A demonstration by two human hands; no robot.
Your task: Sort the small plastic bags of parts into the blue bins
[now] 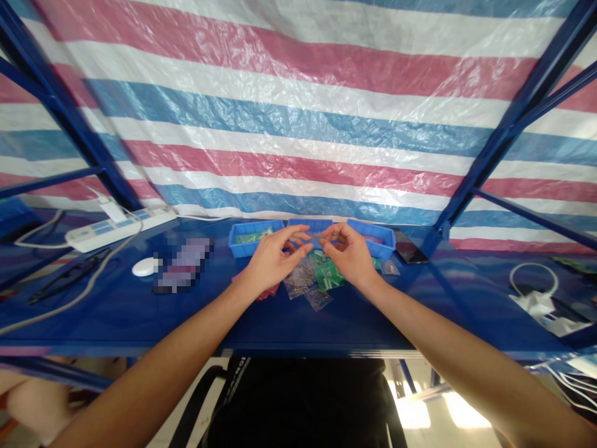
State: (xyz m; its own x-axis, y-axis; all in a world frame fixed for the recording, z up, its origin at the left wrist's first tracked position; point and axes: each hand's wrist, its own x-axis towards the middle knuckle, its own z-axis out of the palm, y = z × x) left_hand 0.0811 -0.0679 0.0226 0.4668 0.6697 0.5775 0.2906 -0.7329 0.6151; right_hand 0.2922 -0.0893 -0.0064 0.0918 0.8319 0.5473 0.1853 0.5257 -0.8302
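Note:
My left hand (278,254) hovers above the heap with curved fingers, the thumb apart from them and nothing plainly held. Close beside it my right hand (349,250) has its thumb and fingertips pinched together; a small, clear, blurred thing shows at the tips, perhaps a plastic bag. Below the hands lie small clear plastic bags (301,280) with thin brass-coloured pieces inside. Green pieces (329,275), some in clear wrap, are next to them under my right hand. Red pieces (268,292) lie partly hidden beneath my left wrist. Another small clear bag (390,267) rests right of my right hand.
Behind the hands stand a left blue bin (240,249) with green pieces, a middle blue bin (310,223) and a right blue bin (385,249). A dark phone (410,246) lies at right. A power strip (121,229), white oval object (145,267) and cable are at left.

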